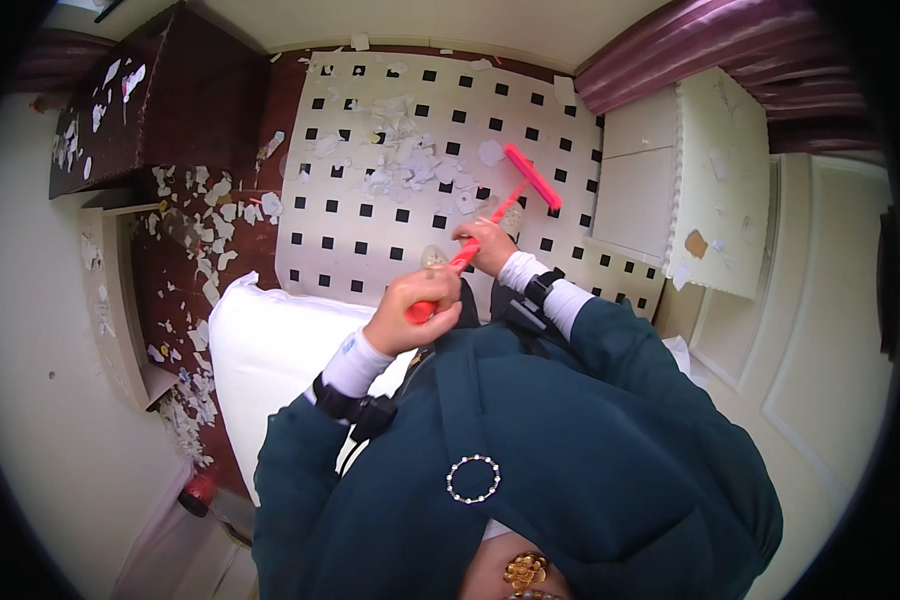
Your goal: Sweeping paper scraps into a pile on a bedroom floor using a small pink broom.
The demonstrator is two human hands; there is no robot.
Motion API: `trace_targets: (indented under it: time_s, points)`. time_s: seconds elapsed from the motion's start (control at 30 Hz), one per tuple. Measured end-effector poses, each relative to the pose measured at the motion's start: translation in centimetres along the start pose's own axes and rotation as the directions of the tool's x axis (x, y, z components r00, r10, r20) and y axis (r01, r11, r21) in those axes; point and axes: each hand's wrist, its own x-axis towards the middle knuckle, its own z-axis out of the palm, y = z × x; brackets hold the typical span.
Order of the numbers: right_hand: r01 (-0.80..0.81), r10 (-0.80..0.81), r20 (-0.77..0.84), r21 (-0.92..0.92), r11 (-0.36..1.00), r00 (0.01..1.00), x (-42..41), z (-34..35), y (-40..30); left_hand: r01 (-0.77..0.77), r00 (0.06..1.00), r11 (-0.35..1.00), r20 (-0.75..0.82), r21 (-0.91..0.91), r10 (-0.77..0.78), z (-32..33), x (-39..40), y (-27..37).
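My left hand point(420, 304) wraps around the top end of the handle of a red-pink floor broom or squeegee point(529, 177). Further down the same handle, my right hand point(487, 247) grips it as well. The tool slants away from my body, its straight bar-shaped head over the right part of a white mat point(379, 262) with black squares. Torn white paper scraps point(412, 161) lie heaped on the mat, left of the head. Right beside the head is a round pale piece of paper point(490, 153). My shoes point(434, 256) show partly beneath my arms.
More scraps litter the dark red floor point(184, 274) at left. A dark brown cabinet point(202, 97) and a low pale shelf unit point(116, 300) stand there. A white-covered bed or seat point(270, 337) is close on my left. At right stands a pale cabinet point(720, 187) below purple curtains point(690, 45).
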Motion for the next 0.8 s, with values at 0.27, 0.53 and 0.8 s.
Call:
trace_targets:
  time_s: [0.27,0.53,0.8]
  points:
    - [-0.059,0.058,0.073,0.023,0.998,0.996,-3.1,3.3,1.9,0.076,0.975,0.996,0.208,0.037,-0.082,1.3,-2.0,-2.1]
    - [0.136,-0.142,0.026,0.155,0.978,0.990,0.5,2.1,-7.0,-0.005,0.993,0.988,0.120,0.157,-0.014,-2.0,-2.4,5.8]
    - [-0.092,0.092,0.035,0.023,0.995,0.995,-3.1,1.5,-0.7,0.155,0.987,0.985,0.060,-0.072,-0.151,1.1,-1.2,-0.3]
